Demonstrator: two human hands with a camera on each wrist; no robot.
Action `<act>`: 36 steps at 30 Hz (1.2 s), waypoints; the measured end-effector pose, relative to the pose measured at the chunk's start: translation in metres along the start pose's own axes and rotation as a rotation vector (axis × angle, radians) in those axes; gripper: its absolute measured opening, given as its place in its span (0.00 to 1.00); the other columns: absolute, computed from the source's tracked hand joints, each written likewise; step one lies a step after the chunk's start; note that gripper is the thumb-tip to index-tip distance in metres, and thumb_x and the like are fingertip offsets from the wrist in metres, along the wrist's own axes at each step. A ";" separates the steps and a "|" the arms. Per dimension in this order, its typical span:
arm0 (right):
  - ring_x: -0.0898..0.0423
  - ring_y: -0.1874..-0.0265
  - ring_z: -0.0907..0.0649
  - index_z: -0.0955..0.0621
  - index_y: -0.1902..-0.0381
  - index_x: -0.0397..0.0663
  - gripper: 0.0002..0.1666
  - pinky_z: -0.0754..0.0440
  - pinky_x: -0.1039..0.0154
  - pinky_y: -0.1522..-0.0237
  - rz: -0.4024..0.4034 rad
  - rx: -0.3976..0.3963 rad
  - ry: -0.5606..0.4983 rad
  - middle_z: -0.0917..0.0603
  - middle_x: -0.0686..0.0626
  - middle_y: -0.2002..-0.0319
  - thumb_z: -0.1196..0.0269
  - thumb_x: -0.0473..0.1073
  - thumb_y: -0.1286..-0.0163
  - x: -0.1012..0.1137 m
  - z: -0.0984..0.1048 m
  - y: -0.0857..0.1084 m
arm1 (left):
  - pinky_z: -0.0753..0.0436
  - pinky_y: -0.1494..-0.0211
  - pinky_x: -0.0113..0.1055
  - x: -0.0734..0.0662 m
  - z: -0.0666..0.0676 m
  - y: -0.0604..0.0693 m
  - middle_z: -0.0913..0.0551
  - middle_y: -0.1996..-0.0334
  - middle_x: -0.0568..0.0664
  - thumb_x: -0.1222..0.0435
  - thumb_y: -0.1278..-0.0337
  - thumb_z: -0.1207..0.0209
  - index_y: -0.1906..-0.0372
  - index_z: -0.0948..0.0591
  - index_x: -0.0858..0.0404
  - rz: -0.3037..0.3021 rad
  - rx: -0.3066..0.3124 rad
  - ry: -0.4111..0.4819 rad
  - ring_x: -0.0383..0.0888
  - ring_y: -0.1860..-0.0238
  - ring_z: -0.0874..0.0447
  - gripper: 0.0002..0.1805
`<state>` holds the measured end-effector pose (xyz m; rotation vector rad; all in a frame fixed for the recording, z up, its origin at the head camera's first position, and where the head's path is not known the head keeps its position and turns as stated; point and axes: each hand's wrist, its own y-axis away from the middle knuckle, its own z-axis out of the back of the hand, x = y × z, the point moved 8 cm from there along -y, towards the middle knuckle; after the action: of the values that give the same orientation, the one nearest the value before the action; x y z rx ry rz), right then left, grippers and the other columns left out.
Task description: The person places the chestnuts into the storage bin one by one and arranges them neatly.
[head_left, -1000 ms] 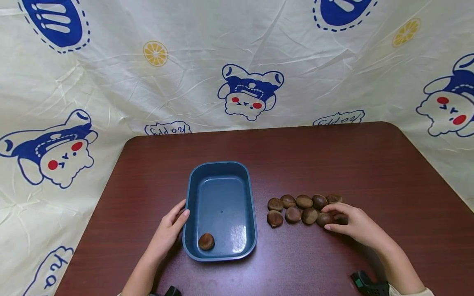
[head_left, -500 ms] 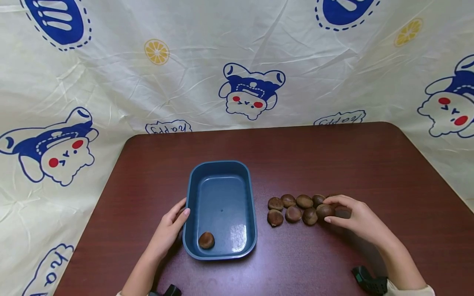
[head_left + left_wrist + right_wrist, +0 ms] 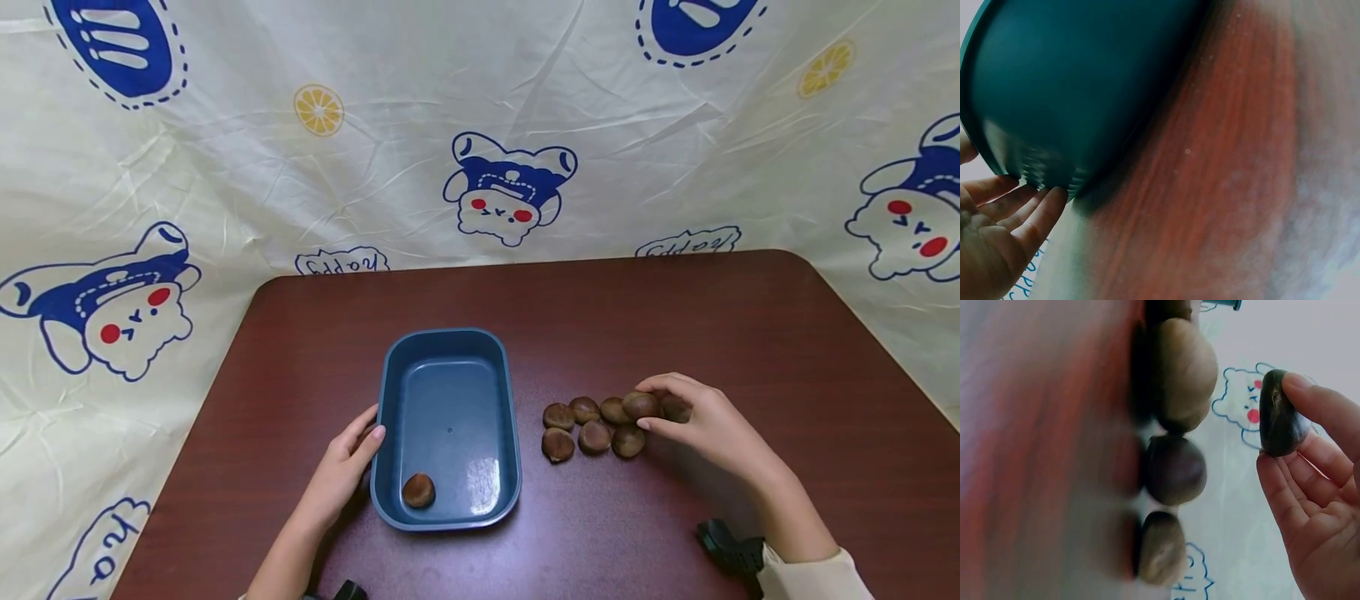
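A chestnut (image 3: 642,406) is pinched between the thumb and fingertips of my right hand (image 3: 711,423). The right wrist view shows this chestnut (image 3: 1280,415) lifted off the table. Just left of that hand lie several more chestnuts (image 3: 595,437) in two rough rows; part of the back row is hidden behind the hand. My left hand (image 3: 339,463) holds the left side of a blue rectangular tray (image 3: 512,417), thumb at the rim. In the left wrist view the fingers (image 3: 1041,215) press against the tray's outer wall. One chestnut (image 3: 418,491) sits inside the tray, near its front left corner.
Everything stands on a dark red-brown wooden table (image 3: 637,325) with rounded far corners. Behind and around it hangs a white cloth (image 3: 390,183) printed with blue cartoon figures. A black device (image 3: 727,546) is worn at the right wrist.
My right hand has picked a chestnut from the right end of the front row, raised it and moved slightly left and away from me. The left hand and tray have stayed still.
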<state>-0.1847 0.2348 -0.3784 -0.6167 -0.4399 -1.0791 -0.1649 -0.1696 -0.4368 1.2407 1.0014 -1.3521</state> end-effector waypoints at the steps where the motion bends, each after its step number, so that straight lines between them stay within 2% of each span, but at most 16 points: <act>1: 0.63 0.62 0.24 0.23 0.56 0.53 0.19 0.26 0.67 0.61 0.004 0.002 -0.006 0.23 0.59 0.59 0.32 0.43 0.47 0.002 -0.001 -0.003 | 0.29 0.51 0.29 0.000 0.000 0.000 0.31 0.42 0.59 0.60 0.36 0.51 0.36 0.37 0.64 0.002 0.000 -0.001 0.51 0.45 0.31 0.25; 6: 0.61 0.62 0.23 0.23 0.55 0.52 0.20 0.23 0.61 0.62 0.048 0.017 -0.066 0.23 0.57 0.58 0.32 0.41 0.47 0.016 -0.007 -0.017 | 0.29 0.50 0.28 0.000 0.001 0.000 0.32 0.41 0.58 0.59 0.36 0.51 0.36 0.37 0.63 0.007 -0.002 -0.007 0.50 0.45 0.31 0.25; 8: 0.60 0.61 0.24 0.23 0.55 0.49 0.20 0.24 0.63 0.61 0.065 0.024 -0.076 0.23 0.55 0.58 0.32 0.39 0.48 0.028 -0.008 -0.022 | 0.29 0.51 0.29 0.001 0.001 0.000 0.32 0.42 0.58 0.60 0.36 0.51 0.36 0.37 0.63 0.008 -0.003 -0.005 0.51 0.45 0.31 0.25; 15: 0.62 0.61 0.26 0.23 0.54 0.54 0.21 0.26 0.63 0.61 0.125 0.050 -0.084 0.24 0.60 0.58 0.32 0.40 0.47 0.049 -0.021 -0.044 | 0.28 0.51 0.29 0.000 0.001 0.001 0.31 0.42 0.59 0.60 0.36 0.51 0.36 0.36 0.63 0.007 -0.008 0.003 0.51 0.46 0.30 0.25; 20: 0.61 0.61 0.26 0.23 0.54 0.50 0.23 0.26 0.64 0.60 0.203 0.079 -0.102 0.23 0.58 0.57 0.31 0.37 0.49 0.075 -0.033 -0.062 | 0.28 0.52 0.30 0.000 0.000 0.000 0.31 0.43 0.60 0.61 0.36 0.51 0.37 0.36 0.63 -0.006 -0.006 0.017 0.51 0.47 0.29 0.24; 27: 0.61 0.60 0.26 0.23 0.53 0.47 0.22 0.26 0.63 0.58 0.254 0.160 -0.146 0.24 0.57 0.57 0.32 0.39 0.47 0.104 -0.057 -0.080 | 0.28 0.51 0.30 0.001 -0.001 0.000 0.31 0.42 0.59 0.61 0.36 0.52 0.36 0.36 0.63 -0.008 0.000 0.020 0.51 0.46 0.30 0.24; 33: 0.61 0.59 0.26 0.23 0.54 0.47 0.21 0.25 0.63 0.58 0.332 0.224 -0.185 0.24 0.56 0.56 0.32 0.40 0.47 0.128 -0.081 -0.089 | 0.28 0.52 0.30 0.000 0.000 0.000 0.31 0.43 0.60 0.61 0.36 0.52 0.36 0.36 0.64 -0.006 0.002 0.023 0.52 0.47 0.29 0.24; 36: 0.61 0.59 0.26 0.23 0.53 0.46 0.22 0.25 0.61 0.57 0.338 0.274 -0.191 0.24 0.54 0.55 0.33 0.42 0.46 0.137 -0.096 -0.093 | 0.27 0.52 0.30 0.000 0.000 0.000 0.31 0.43 0.61 0.61 0.35 0.52 0.36 0.37 0.64 -0.001 0.002 0.024 0.52 0.47 0.29 0.24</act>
<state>-0.2091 0.0484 -0.3435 -0.5286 -0.6130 -0.6270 -0.1646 -0.1693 -0.4367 1.2608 1.0170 -1.3423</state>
